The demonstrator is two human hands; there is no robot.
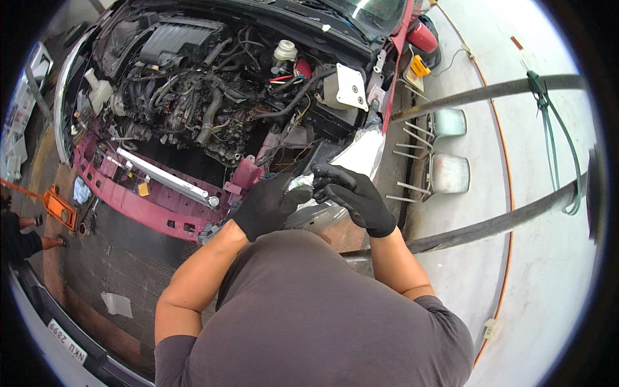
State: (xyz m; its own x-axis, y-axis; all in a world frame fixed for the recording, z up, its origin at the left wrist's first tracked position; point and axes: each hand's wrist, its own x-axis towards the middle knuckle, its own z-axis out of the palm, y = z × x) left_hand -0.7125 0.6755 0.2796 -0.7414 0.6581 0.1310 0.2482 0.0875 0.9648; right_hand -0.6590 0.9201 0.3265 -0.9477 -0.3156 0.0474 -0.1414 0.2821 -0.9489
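My left hand (274, 205), in a black glove, is closed round a small white item with green marks (300, 183), perhaps crumpled or wrapped; its detail is too small to tell. My right hand (354, 201), also black-gloved, curls its fingers at that item's right side; what lies in them is hidden. Both hands are over the front right corner of an opened red car, beside a white panel (359, 150). Behind them sit the exposed engine (187, 97) and a white plate with holes (348, 87).
The red front crossmember (148, 209) spans left. An orange jack (60, 208), blue cloth (82, 190) and another person's legs (45, 244) are at left, a dark car bumper (39, 303) lower left. Right are metal beams (477, 232), two stacked-leg chairs (449, 174) and an orange cable (508, 251).
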